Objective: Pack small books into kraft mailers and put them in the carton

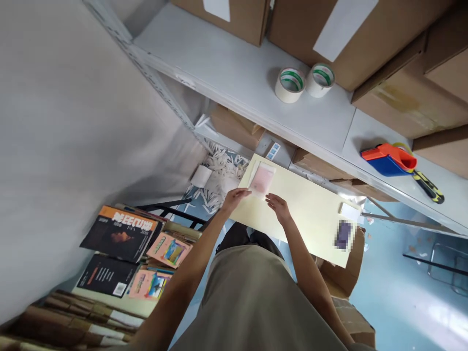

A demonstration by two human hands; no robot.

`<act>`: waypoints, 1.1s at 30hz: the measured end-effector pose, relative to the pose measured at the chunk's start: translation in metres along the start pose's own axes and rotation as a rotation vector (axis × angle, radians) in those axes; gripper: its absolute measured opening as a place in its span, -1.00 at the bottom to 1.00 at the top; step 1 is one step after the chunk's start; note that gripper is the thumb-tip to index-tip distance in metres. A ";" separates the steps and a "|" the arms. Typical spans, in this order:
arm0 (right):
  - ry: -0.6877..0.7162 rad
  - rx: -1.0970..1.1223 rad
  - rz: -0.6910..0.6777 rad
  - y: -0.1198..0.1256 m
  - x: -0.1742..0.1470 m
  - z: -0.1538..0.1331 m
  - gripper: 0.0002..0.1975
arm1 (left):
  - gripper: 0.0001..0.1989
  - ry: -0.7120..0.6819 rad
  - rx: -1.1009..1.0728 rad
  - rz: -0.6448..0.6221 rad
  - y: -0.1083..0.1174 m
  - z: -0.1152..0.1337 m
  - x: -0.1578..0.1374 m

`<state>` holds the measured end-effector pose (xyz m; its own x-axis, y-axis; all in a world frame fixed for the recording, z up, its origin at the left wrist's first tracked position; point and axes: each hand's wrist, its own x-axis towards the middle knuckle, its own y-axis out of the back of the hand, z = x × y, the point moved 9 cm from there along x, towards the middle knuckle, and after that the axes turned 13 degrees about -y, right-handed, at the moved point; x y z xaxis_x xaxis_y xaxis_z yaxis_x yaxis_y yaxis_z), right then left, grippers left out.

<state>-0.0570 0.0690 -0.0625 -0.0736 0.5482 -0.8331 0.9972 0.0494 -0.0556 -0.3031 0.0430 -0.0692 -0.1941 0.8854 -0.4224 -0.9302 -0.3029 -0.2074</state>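
A thin pink booklet (262, 180) with a whitish border, perhaps a clear sleeve, lies near the left end of a narrow pale-yellow table (305, 204). Some white sheet edge shows along its left side. My left hand (236, 199) is at the booklet's near left corner, fingers stretched toward it. At the near right corner is my right hand (279, 206), its fingers slightly apart and bent inward. Both hands' fingertips are at or very close to the booklet's near edge; whether they touch it I cannot tell.
A shelf (234, 83) above the table's far side bears cardboard boxes (310, 29), tape rolls (290, 85), a red-and-blue tape dispenser (389, 160) and a utility knife (428, 187). Magazines (119, 234) are stacked at left. Paper scraps (221, 178) cover the floor. A blurred dark item (343, 235) lies at the table's right end.
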 end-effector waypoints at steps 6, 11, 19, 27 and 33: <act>0.038 -0.176 -0.224 -0.027 -0.054 0.014 -0.56 | -0.38 -0.018 -0.093 0.106 0.012 -0.003 -0.101; 0.036 -0.306 -0.431 -0.057 -0.099 0.041 -0.56 | -0.40 -0.111 -0.165 0.284 0.020 0.003 -0.189; -0.070 -0.443 -0.696 -0.097 -0.164 0.120 -0.59 | -0.60 -0.210 -0.235 0.528 0.041 -0.015 -0.343; -0.047 -0.617 -0.796 -0.147 -0.224 0.187 -0.60 | -0.66 -0.376 -0.273 0.674 0.101 -0.022 -0.454; 0.003 -0.722 -0.925 -0.233 -0.292 0.261 -0.62 | -0.66 -0.476 -0.215 0.720 0.175 -0.018 -0.546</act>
<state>-0.2655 -0.3208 0.0505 -0.7684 0.0577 -0.6373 0.3268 0.8916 -0.3134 -0.3542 -0.5004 0.1091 -0.8629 0.4927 -0.1127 -0.4631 -0.8600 -0.2143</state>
